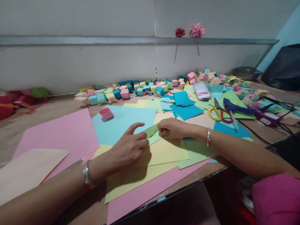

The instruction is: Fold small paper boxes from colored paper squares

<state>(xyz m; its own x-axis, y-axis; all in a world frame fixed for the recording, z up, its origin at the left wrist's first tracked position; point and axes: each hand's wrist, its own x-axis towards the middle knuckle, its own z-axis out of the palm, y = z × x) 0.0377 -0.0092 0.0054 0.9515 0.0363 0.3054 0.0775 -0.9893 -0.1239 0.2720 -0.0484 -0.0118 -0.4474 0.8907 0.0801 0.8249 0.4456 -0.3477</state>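
Observation:
A small light green piece of paper (pixel 152 131) with a creased, bent edge is between my two hands. My left hand (pixel 132 145) has one finger raised and bent, while its other fingers curl against the left end of the green paper. At the paper's right end, my right hand (pixel 173 127) is closed, with its fingertips pinching the edge. Yellow sheets (pixel 168 153) lie flat beneath both hands. Beyond my left hand, a small open-topped pink paper box (pixel 106 113) stands on a light blue sheet (pixel 124 120).
Pink sheets (pixel 58 134) and a peach sheet (pixel 32 165) lie left. On the right are scissors (pixel 220 114), a blue glue gun (pixel 239 106) and a purple power strip (pixel 268 117) with cables. Folded paper cubes (pixel 124 93) line the wall. Dark blue papers (pixel 186 111) lie ahead.

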